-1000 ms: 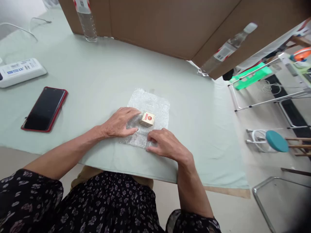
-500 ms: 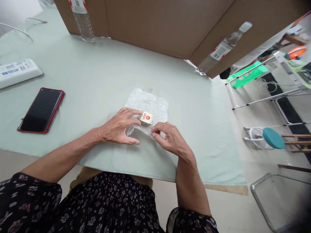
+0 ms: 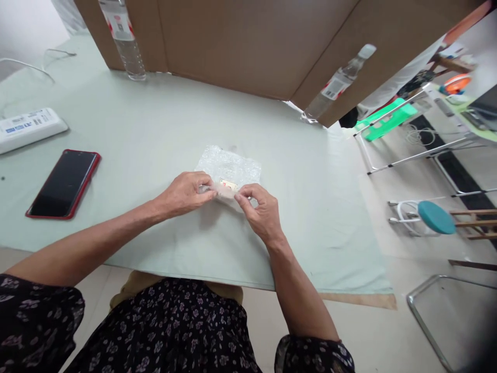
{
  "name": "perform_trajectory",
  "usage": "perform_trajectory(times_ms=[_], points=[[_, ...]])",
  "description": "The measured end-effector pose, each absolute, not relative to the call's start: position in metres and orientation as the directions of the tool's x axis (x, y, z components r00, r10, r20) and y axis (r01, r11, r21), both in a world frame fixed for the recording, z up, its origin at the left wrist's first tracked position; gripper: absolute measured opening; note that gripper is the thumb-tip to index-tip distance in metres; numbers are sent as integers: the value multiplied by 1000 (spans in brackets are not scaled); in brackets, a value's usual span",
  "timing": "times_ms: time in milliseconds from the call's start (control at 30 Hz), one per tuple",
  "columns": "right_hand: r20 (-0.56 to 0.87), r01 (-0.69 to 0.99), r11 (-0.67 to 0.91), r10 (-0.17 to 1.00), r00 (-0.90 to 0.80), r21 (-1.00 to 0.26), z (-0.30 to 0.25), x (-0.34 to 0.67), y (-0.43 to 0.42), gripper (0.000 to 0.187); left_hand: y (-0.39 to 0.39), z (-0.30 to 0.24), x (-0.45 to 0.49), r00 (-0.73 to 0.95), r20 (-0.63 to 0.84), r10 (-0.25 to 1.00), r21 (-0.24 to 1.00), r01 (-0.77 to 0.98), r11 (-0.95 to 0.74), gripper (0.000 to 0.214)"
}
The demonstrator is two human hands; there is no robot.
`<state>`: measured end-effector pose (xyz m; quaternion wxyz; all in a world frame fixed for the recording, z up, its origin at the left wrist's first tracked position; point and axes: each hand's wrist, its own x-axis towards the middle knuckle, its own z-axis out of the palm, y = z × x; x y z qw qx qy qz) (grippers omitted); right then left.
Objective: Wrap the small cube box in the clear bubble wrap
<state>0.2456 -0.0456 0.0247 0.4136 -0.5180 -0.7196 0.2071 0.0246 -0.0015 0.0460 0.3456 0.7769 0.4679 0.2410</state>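
A clear sheet of bubble wrap (image 3: pixel 229 163) lies on the pale green table (image 3: pixel 163 129). Its near edge is folded up over a small cream box with a red label (image 3: pixel 228 185), which shows only in part through the wrap. My left hand (image 3: pixel 184 192) pinches the wrap at the box's left side. My right hand (image 3: pixel 259 210) pinches the wrap at the box's right side. Both hands have their fingers closed on the sheet.
A red-cased phone (image 3: pixel 62 183) lies face up at the left, with a white power strip (image 3: pixel 27 128) behind it. Two water bottles (image 3: pixel 123 36) (image 3: pixel 336 83) stand against a brown cardboard wall (image 3: pixel 240 46). A teal stool (image 3: pixel 437 217) and metal frames stand on the floor at the right.
Both hands lifted the near edge of the bubble wrap and folded it over the box, which was fully visible before. The hands have moved closer together.
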Motion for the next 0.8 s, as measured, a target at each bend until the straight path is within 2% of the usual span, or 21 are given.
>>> perform_trajectory(times_ms=[67,200,267,367,533,667,800], points=[[374,507,349,926,-57,-788,22,245,-41,16,2,51,28,386,8,923,769,587,-252,17],[385,460,334,923,19,-823,15,243,-29,15,6,44,38,317,-4,948,818,547,-180,27],[345,446,295,938,32,-845,11,242,-23,15,7,36,43,273,-9,962,854,503,-135,29],[246,429,206,968,41,-879,7,240,-18,16,7,29,47,226,-8,974,909,407,-87,20],[208,426,162,976,63,-890,8,237,-18,16,8,26,49,204,-52,978,968,249,0,14],[191,424,146,979,66,-894,9,237,-19,16,8,23,49,163,-58,985,973,229,19,14],[168,404,135,985,48,-905,9,238,-20,15,5,27,46,217,-136,967,975,200,92,14]])
